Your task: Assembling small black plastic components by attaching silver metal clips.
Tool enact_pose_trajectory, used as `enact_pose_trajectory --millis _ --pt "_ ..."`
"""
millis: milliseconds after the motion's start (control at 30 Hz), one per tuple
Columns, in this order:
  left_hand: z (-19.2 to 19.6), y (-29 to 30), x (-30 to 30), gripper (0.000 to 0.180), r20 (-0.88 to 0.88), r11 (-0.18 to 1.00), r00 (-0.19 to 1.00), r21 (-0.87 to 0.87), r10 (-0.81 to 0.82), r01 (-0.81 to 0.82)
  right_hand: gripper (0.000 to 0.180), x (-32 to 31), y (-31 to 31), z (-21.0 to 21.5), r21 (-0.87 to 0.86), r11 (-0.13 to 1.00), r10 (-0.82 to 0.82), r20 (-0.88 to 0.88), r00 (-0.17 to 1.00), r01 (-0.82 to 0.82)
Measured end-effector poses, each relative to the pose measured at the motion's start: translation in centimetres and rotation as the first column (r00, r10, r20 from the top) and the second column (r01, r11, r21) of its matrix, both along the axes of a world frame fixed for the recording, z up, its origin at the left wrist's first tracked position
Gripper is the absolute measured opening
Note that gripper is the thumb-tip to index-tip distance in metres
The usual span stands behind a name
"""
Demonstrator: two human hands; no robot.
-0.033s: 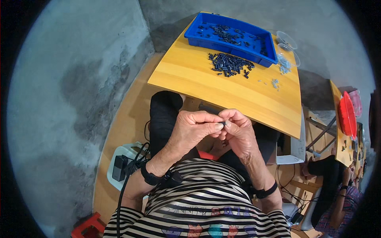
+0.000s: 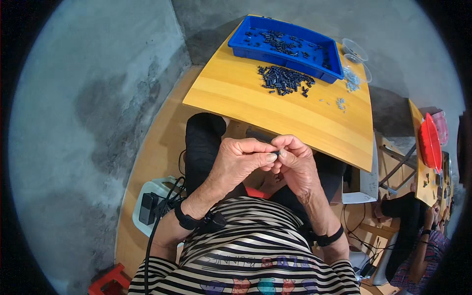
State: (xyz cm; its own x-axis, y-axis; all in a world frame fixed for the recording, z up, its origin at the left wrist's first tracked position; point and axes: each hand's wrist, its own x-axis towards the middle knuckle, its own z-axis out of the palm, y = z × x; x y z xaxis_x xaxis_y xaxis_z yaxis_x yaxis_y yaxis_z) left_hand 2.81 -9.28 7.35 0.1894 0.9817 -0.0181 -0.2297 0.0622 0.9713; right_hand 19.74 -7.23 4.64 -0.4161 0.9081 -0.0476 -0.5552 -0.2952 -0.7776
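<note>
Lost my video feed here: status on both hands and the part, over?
Left hand and right hand together, fingers pinching a small dark part. Dark parts pile on table, untouched. Nothing in the way.

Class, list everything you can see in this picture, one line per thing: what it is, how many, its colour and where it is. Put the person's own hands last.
table: one, yellow wood, ahead of the person
tray: one, blue, far edge of the table, dark small parts scattered inside
pile of small parts: one heap, black, on the table just in front of the tray
small metal bits: two little clusters, silvery, right of the pile
clear cups: two, see-through, right of the tray
red tray: one, on a second table at right
co-worker: one, lower right
left hand: raised before the chest, fingers pinching a tiny dark part
right hand: touching the left, fingers on the same part
</note>
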Motion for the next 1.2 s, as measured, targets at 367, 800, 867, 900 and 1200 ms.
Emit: enact_pose_trajectory --millis 367,800,867,900,1200 --pt "-0.1 0.2 0.2 0.013 -0.206 0.99 0.978 0.138 0.022 0.007 0.02 0.8 0.0 -0.4 -0.031 0.998 0.048 0.01 0.999 -0.048" --pt "-0.3 0.6 0.0 0.015 -0.338 0.963 0.936 0.27 0.097 -0.002 0.017 1.1 0.2 0.1 0.009 1.0 0.022 0.147 0.989 -0.024" --pt "-0.3 0.7 -0.1 0.014 -0.364 0.952 0.924 0.306 0.117 0.0 0.017 1.1 0.2 0.3 0.04 0.999 0.009 0.198 0.98 -0.017" --pt "-0.3 0.6 -0.2 0.014 -0.374 0.949 0.919 0.314 0.126 -0.002 0.017 1.0 0.2 0.3 0.071 0.997 -0.006 0.247 0.969 -0.012" --pt "-0.4 0.8 -0.5 0.011 -0.387 0.946 0.911 0.324 0.144 -0.012 0.016 0.0 -0.3 0.2 0.189 0.98 -0.125 0.335 0.934 0.063"
